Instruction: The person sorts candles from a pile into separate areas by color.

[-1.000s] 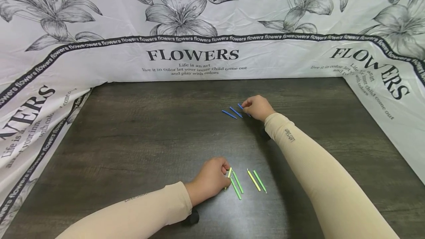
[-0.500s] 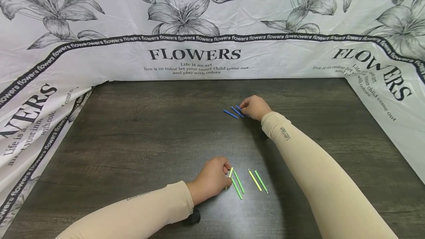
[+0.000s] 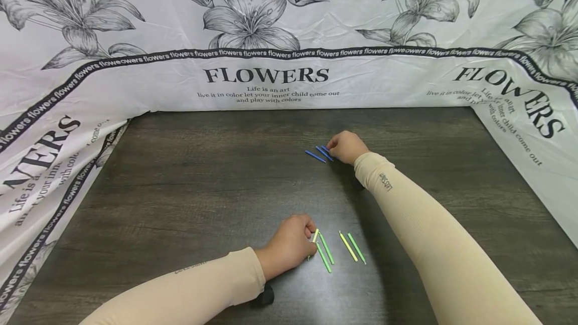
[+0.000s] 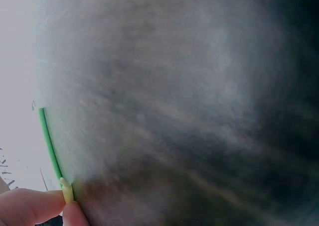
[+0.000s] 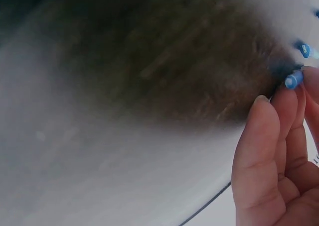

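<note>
My left hand (image 3: 291,239) pinches a thin yellow candle (image 3: 315,235) between thumb and fingers, low over the table; its wick end pokes out in the left wrist view. Against that hand lie two green candles (image 3: 326,249), side by side. Farther back, my right hand (image 3: 348,147) pinches a blue candle (image 5: 294,79) by its near end, partly hidden by the fingers in the head view. Just left of it, two more blue candles (image 3: 315,156) lie slanted on the table.
A yellow candle (image 3: 348,246) and a green candle (image 3: 356,249) lie nearly parallel, right of the left hand. The dark wood-grain table (image 3: 203,174) is bordered at the back and sides by white flower-printed cloth (image 3: 158,84).
My right hand has shifted slightly left, bringing its blue candle closer to the other two. My left hand stays in place with the yellow candle.
</note>
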Demonstrator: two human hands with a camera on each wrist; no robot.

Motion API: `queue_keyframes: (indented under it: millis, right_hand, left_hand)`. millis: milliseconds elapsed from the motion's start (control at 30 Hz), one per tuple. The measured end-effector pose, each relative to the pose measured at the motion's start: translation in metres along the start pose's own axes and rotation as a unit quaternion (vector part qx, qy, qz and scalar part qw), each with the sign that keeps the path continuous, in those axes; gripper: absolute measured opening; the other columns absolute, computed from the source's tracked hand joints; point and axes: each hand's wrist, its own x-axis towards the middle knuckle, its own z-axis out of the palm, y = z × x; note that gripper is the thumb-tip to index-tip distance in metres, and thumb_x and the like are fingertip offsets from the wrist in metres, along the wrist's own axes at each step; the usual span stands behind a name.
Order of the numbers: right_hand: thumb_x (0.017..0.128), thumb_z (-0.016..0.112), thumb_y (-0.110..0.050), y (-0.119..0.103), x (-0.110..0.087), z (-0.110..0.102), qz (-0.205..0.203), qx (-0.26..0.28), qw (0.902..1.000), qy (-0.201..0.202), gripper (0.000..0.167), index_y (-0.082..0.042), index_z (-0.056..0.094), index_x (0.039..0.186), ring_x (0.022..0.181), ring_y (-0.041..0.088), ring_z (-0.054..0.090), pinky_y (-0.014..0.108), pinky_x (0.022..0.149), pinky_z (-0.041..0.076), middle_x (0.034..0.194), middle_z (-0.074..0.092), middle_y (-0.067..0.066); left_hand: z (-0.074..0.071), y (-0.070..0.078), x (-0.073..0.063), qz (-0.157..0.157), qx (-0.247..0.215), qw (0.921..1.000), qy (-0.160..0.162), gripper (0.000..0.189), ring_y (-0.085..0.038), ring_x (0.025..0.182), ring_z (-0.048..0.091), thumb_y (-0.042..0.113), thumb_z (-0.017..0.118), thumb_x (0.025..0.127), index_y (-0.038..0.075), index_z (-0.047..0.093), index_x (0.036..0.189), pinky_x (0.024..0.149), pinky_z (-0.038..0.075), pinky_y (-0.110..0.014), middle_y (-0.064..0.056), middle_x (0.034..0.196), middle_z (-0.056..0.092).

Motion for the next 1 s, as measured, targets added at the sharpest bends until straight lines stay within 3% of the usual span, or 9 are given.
queue_keyframes:
  millis: [600, 1000]
  right_hand:
    - [0.095, 0.058, -0.012, 0.003, -0.002, -0.003, 0.005, 0.006, 0.9999, -0.015, 0.025, -0.002, 0.068, 0.116, 0.095, 0.028, 0.064, 0.042, 0.084, 0.05, 0.112, 0.068, 0.015]
    - [0.094, 0.061, -0.012, -0.006, -0.022, -0.009, -0.021, 0.023, 0.9993, 0.018, 0.026, 0.0, 0.067, 0.116, 0.101, 0.031, 0.063, 0.044, 0.086, 0.05, 0.114, 0.066, 0.018]
  left_hand:
    - [0.0, 0.0, 0.0, 0.006, 0.003, 1.0, 0.003, 0.023, -0.015, 0.071, 0.043, -0.011, 0.067, 0.07, -0.001, 0.06, 0.09, 0.06, 0.039, -0.025, -0.005, 0.079, 0.05]
    - [0.0, 0.002, -0.001, 0.008, 0.004, 1.0, 0.003, 0.023, -0.015, 0.07, 0.043, -0.011, 0.067, 0.07, -0.002, 0.06, 0.089, 0.06, 0.038, -0.025, -0.005, 0.078, 0.05]
